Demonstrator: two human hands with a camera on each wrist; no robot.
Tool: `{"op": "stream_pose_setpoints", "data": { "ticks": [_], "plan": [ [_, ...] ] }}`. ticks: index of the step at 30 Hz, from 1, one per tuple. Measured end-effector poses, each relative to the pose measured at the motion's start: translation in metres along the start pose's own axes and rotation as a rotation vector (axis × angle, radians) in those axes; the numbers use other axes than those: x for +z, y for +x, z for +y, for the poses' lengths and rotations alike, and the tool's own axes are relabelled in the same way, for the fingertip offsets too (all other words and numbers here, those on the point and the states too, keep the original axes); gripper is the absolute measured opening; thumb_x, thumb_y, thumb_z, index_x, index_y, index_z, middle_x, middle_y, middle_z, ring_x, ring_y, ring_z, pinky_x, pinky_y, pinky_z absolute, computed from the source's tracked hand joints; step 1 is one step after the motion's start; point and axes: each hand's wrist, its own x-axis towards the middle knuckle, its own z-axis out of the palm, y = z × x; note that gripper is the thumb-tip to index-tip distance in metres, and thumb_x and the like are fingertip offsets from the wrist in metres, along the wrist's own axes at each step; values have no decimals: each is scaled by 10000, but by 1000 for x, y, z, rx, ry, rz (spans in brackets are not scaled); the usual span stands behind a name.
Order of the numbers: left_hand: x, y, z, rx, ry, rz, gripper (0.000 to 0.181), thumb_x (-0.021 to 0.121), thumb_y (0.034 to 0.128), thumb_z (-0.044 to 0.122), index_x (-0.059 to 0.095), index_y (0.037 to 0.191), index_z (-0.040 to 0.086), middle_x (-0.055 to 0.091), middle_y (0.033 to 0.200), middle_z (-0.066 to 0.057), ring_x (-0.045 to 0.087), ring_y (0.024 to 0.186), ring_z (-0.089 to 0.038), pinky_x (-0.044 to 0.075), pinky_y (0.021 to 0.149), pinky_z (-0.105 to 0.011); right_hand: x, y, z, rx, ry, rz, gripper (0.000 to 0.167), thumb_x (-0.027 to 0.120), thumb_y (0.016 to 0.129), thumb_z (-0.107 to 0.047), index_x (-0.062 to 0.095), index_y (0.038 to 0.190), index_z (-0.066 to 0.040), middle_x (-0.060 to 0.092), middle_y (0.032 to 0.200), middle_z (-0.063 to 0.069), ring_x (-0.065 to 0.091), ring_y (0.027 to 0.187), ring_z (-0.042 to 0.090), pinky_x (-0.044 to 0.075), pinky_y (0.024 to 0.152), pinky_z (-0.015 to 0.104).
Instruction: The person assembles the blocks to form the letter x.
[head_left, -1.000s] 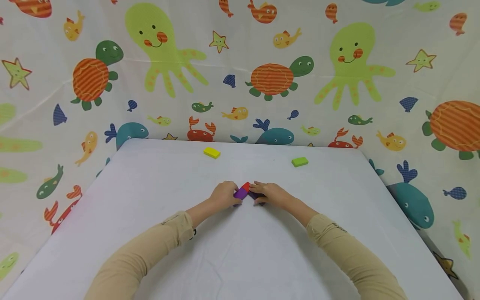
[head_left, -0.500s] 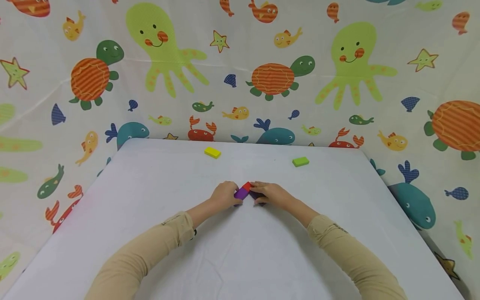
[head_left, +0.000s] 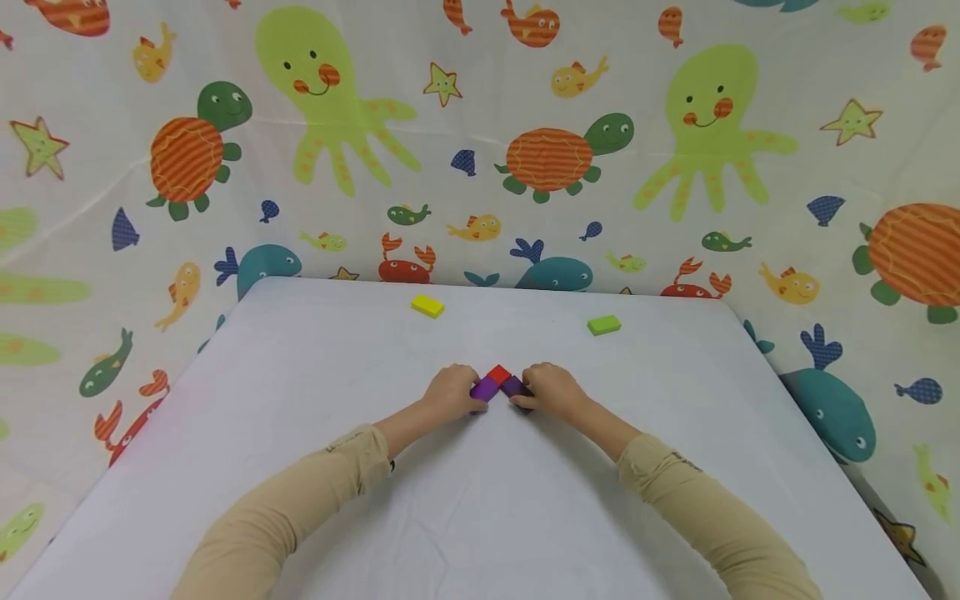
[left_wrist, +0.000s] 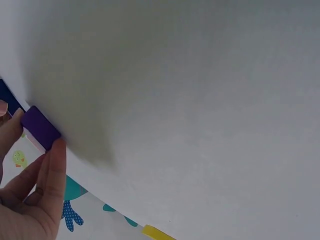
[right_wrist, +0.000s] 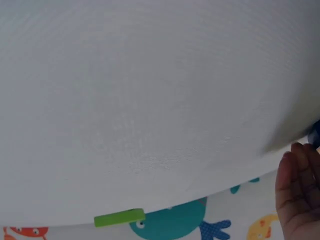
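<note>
Near the middle of the white table a purple block (head_left: 486, 389) and a dark purple-blue block (head_left: 516, 388) slant toward each other, forming a peak. A small red block (head_left: 499, 375) sits at the top, against the purple one. My left hand (head_left: 450, 392) pinches the purple block between thumb and fingers at its outer end; the left wrist view also shows this purple block (left_wrist: 41, 128) in the fingers. My right hand (head_left: 553, 390) holds the dark block's outer end, partly covering it. Only an edge of a dark blue block (right_wrist: 314, 136) appears beside that hand in the right wrist view.
Toward the table's far edge lie a yellow block (head_left: 427, 307) on the left and a green block (head_left: 603, 325) on the right. A curtain (head_left: 465, 125) printed with sea animals hangs behind and beside the white table (head_left: 480, 500).
My right fingers have drawn back to the right from the red block, exposing more of it and of the dark block. The left hand keeps its grip on the purple block.
</note>
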Motion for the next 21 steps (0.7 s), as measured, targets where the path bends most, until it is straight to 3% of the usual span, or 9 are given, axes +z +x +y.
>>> {"op": "stream_pose_setpoints", "data": {
  "ticks": [6,21],
  "plan": [
    [0,-1,0,6,-8,14,399,801,742,238,682,1019,-23,700,950,-122,577,735,-163,499,691,-268,1,-1,-4,2,30,15,315,734,807,-325,653,841,-22,587,694,13,448,622,103,339,535,193],
    [-1,-2,1,5,-8,11,404,802,738,241,680,1019,-24,701,957,-125,583,754,-174,497,704,-281,1,-2,-6,6,29,8,311,730,816,-312,648,859,-15,556,692,2,436,630,98,321,540,191]
  ]
}}
